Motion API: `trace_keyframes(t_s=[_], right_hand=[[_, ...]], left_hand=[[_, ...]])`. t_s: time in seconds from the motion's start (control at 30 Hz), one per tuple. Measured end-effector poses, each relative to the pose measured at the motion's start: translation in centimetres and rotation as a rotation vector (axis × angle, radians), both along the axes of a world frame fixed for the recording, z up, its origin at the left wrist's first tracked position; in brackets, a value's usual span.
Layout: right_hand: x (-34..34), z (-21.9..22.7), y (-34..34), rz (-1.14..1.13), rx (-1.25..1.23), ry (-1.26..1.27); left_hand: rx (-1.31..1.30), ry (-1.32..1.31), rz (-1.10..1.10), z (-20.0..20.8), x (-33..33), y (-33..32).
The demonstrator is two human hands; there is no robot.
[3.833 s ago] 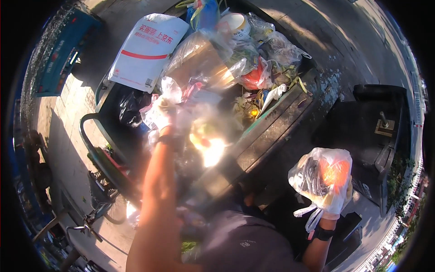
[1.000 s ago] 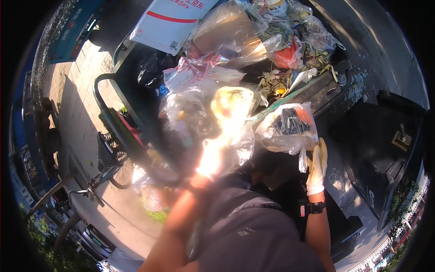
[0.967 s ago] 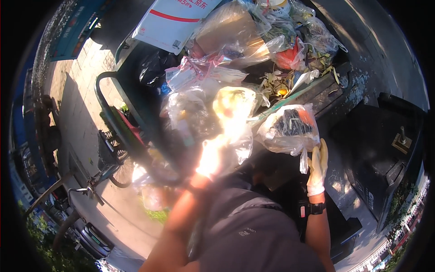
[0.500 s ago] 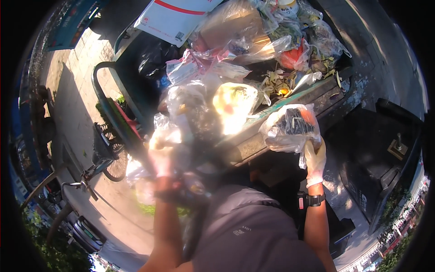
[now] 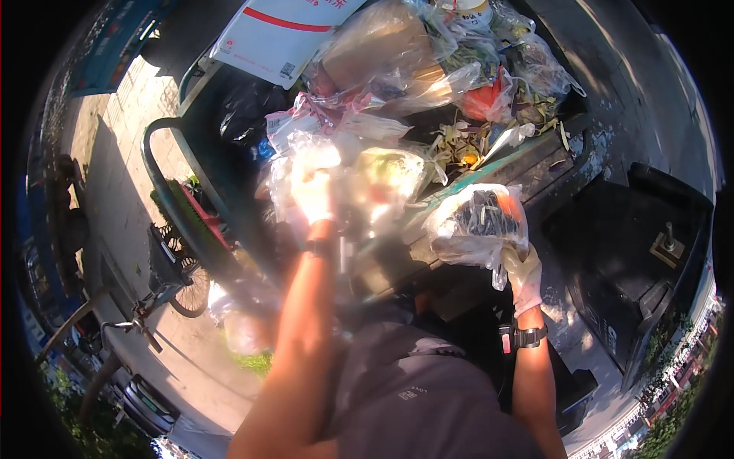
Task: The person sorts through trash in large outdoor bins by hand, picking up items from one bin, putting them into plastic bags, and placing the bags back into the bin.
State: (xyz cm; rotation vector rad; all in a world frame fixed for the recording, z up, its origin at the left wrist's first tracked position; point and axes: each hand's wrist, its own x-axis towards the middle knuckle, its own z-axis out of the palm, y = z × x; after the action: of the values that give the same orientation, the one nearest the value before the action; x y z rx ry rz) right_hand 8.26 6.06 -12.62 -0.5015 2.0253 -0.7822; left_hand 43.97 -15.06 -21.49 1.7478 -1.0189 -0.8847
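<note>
My right hand (image 5: 523, 275), in a pale glove, is closed on the lower edge of a clear plastic bag (image 5: 475, 229) with dark and orange contents. It holds this bag just in front of the wooden edge of a green-framed cart. My left hand (image 5: 312, 187), gloved too, reaches over the cart among crumpled clear plastic bags (image 5: 284, 180). Glare and haze wash out its fingers, so their grip is hidden. Right of it lies another clear bag (image 5: 394, 172) with pale yellow-green contents, in bright sun.
The cart holds a cardboard piece (image 5: 378, 50) in plastic, a white mailer (image 5: 279, 34) with a red stripe, a black bag (image 5: 248, 103) and loose peels (image 5: 459, 145). A metal handle rail (image 5: 157, 164) curves at left. A bicycle (image 5: 172, 275) stands beyond; a black container (image 5: 623, 260) is at right.
My left hand has moved forward and right, from the cart's near left side to over the bags inside. My right hand with its bag has shifted slightly left and down.
</note>
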Motion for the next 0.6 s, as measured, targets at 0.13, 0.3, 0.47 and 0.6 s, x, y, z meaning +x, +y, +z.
trace_keyframes(t_s=[0.13,0.3,0.47,0.6], right_hand=[[-0.1,0.5,0.0,-0.011,-0.001,0.017],[-0.2,0.8,-0.1,0.011,0.037,-0.005],[-0.5,-0.4,0.5,0.073,0.085,0.066],[0.1,-0.3,0.0,0.014,0.001,0.083]], left_hand=[[0.313,-0.339,-0.358,1.8,-4.6,1.6],[0.361,-0.466,-0.815,-0.4,-5.4,3.8],[0.389,-0.454,-0.797,-1.2,-4.8,4.6],[0.367,-0.396,-0.714,-0.3,-3.1,5.6]])
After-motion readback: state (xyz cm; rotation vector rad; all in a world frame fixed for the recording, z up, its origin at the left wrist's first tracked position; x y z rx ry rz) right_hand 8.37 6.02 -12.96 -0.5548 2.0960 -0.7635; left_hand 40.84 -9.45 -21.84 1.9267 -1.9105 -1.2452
